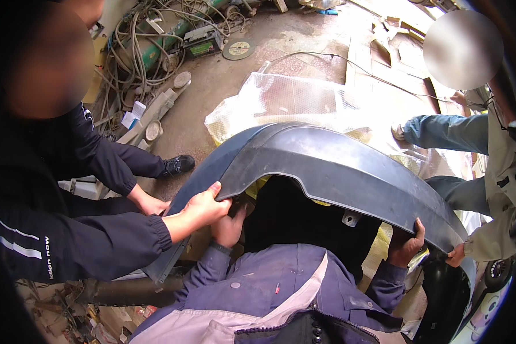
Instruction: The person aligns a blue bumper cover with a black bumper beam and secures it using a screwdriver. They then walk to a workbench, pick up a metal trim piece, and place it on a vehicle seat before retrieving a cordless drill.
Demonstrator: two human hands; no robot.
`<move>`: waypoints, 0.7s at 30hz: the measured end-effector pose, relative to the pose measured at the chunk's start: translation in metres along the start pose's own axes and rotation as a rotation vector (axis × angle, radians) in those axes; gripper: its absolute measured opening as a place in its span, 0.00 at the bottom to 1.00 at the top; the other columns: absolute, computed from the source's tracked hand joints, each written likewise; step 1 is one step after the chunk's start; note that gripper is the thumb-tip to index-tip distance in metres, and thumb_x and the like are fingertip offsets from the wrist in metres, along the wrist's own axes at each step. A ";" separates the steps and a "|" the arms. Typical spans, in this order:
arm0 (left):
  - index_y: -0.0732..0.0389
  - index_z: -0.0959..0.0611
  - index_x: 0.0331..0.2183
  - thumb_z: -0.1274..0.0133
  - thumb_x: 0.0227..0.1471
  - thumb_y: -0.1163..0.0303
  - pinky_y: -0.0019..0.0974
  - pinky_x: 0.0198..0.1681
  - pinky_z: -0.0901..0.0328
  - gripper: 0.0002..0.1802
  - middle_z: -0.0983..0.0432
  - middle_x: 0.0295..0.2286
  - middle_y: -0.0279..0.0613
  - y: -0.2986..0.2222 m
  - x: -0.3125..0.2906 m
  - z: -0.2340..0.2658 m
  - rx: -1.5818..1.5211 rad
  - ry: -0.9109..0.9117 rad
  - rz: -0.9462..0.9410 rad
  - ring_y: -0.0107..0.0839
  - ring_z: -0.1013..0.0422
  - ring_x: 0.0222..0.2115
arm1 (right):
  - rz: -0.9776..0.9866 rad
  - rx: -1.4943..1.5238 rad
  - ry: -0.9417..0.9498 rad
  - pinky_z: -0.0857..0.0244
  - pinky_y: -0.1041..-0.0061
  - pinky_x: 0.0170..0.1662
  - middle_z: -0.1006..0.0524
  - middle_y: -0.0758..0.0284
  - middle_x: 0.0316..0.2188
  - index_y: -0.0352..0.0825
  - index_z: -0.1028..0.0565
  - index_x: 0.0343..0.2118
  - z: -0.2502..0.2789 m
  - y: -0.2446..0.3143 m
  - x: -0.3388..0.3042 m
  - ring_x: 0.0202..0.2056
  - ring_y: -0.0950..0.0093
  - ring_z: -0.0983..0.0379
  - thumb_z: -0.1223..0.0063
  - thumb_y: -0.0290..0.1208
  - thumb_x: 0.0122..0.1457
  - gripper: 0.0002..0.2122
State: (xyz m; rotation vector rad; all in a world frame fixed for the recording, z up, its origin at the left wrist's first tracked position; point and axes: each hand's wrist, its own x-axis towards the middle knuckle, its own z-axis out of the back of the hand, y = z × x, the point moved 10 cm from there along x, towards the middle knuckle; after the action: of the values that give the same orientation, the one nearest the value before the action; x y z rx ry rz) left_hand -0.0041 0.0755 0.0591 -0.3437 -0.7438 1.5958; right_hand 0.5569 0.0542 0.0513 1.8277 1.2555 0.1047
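A large dark grey car bumper (321, 155) arches across in front of my body, its lower edge and a notched cutout facing me. My left hand (229, 227) is at its near edge on the left, thumb up, most fingers hidden behind the panel. My right hand (407, 243) grips the near edge further right, thumb over the rim and fingers underneath. A co-worker's hand (203, 207) on the left holds the edge just beside my left hand. At the right end, another person's hand (456, 255) also holds the bumper. A small metal bracket (350, 218) shows under the edge.
Crumpled bubble wrap (292, 100) lies on the floor beyond the bumper. Tangled cables (137, 46), a battery (202, 41) and a round disc (239, 49) sit at the back left. Flattened cardboard (384, 51) lies at the back right. Clutter (69, 315) covers the lower left.
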 end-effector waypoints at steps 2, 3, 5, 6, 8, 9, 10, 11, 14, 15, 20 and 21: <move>0.66 0.24 0.61 0.35 0.59 0.64 0.48 0.60 0.31 0.33 0.23 0.57 0.53 0.009 0.005 -0.008 -0.300 -0.049 0.104 0.47 0.26 0.57 | -0.010 0.024 0.054 0.28 0.65 0.57 0.18 0.64 0.47 0.33 0.21 0.50 -0.002 0.000 -0.003 0.49 0.66 0.21 0.46 0.37 0.68 0.14; 0.65 0.24 0.62 0.36 0.59 0.63 0.48 0.61 0.32 0.33 0.24 0.58 0.52 0.021 0.006 -0.018 -0.624 -0.082 0.246 0.48 0.26 0.58 | 0.043 -0.015 0.013 0.28 0.66 0.58 0.18 0.64 0.48 0.34 0.21 0.51 0.005 0.004 -0.002 0.50 0.67 0.22 0.45 0.38 0.68 0.15; 0.63 0.25 0.63 0.37 0.60 0.61 0.51 0.63 0.32 0.33 0.25 0.60 0.51 0.027 -0.001 -0.037 -1.114 -0.071 0.418 0.49 0.28 0.59 | 0.049 -0.024 -0.026 0.30 0.66 0.60 0.19 0.64 0.49 0.33 0.20 0.51 0.015 0.004 0.000 0.51 0.68 0.23 0.45 0.37 0.68 0.15; 0.62 0.26 0.64 0.38 0.62 0.58 0.53 0.63 0.32 0.34 0.26 0.61 0.50 0.014 0.004 -0.047 -1.304 0.041 0.362 0.49 0.29 0.60 | 0.068 -0.019 -0.109 0.31 0.66 0.61 0.19 0.64 0.49 0.33 0.20 0.50 0.028 0.005 0.001 0.52 0.69 0.23 0.45 0.37 0.68 0.15; 0.60 0.27 0.65 0.41 0.64 0.51 0.55 0.63 0.33 0.36 0.28 0.63 0.50 0.003 0.004 -0.065 -1.639 0.143 0.416 0.49 0.30 0.61 | 0.177 -0.090 -0.119 0.31 0.64 0.61 0.20 0.64 0.49 0.33 0.20 0.49 0.035 0.014 0.003 0.52 0.69 0.23 0.45 0.36 0.68 0.14; 0.60 0.28 0.66 0.42 0.65 0.47 0.56 0.64 0.33 0.38 0.29 0.63 0.51 0.004 0.005 -0.070 -1.650 0.141 0.440 0.50 0.30 0.62 | 0.165 -0.059 -0.020 0.31 0.63 0.61 0.19 0.64 0.49 0.33 0.20 0.50 0.029 0.011 0.003 0.51 0.68 0.23 0.46 0.37 0.69 0.15; 0.59 0.29 0.67 0.43 0.65 0.45 0.56 0.64 0.34 0.39 0.30 0.64 0.51 0.001 0.004 -0.069 -1.643 0.128 0.391 0.50 0.31 0.63 | 0.107 -0.034 -0.073 0.32 0.63 0.61 0.19 0.63 0.50 0.33 0.20 0.51 0.037 0.005 0.003 0.51 0.67 0.22 0.47 0.38 0.69 0.15; 0.59 0.30 0.67 0.44 0.65 0.42 0.57 0.65 0.35 0.41 0.32 0.65 0.51 0.000 0.004 -0.064 -1.628 0.100 0.345 0.51 0.32 0.64 | 0.082 -0.010 0.054 0.31 0.62 0.61 0.19 0.62 0.50 0.33 0.21 0.52 0.027 0.004 0.000 0.51 0.66 0.22 0.47 0.39 0.70 0.16; 0.54 0.26 0.57 0.45 0.64 0.39 0.52 0.52 0.36 0.33 0.31 0.51 0.43 0.013 0.000 -0.054 -1.651 0.132 0.474 0.45 0.33 0.50 | 0.001 0.016 0.172 0.29 0.59 0.59 0.18 0.60 0.52 0.33 0.23 0.56 0.019 0.003 -0.017 0.54 0.63 0.21 0.49 0.43 0.71 0.20; 0.53 0.24 0.53 0.46 0.64 0.38 0.50 0.48 0.37 0.31 0.31 0.46 0.41 0.023 0.000 -0.044 -1.628 0.096 0.528 0.43 0.33 0.46 | 0.034 0.042 0.193 0.28 0.57 0.59 0.19 0.59 0.54 0.34 0.24 0.58 0.019 0.010 -0.020 0.55 0.62 0.21 0.48 0.47 0.72 0.22; 0.45 0.17 0.35 0.48 0.63 0.32 0.42 0.26 0.40 0.26 0.31 0.23 0.28 0.056 -0.023 0.005 -1.683 0.837 1.786 0.33 0.34 0.23 | 0.218 0.247 0.041 0.33 0.56 0.64 0.20 0.62 0.57 0.35 0.25 0.60 0.061 0.051 -0.015 0.58 0.60 0.24 0.48 0.54 0.71 0.27; 0.43 0.16 0.32 0.48 0.62 0.31 0.41 0.22 0.41 0.27 0.31 0.18 0.25 0.063 -0.024 0.019 -1.652 0.873 1.921 0.31 0.35 0.19 | 0.254 0.276 0.038 0.36 0.55 0.66 0.21 0.62 0.58 0.36 0.25 0.61 0.070 0.058 -0.011 0.59 0.60 0.25 0.48 0.55 0.71 0.28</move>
State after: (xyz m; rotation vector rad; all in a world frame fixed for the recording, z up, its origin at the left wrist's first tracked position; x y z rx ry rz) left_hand -0.0598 0.0464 0.0281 -3.4545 -0.7626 1.4235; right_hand 0.6286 -0.0028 0.0547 2.2295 1.1002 0.1104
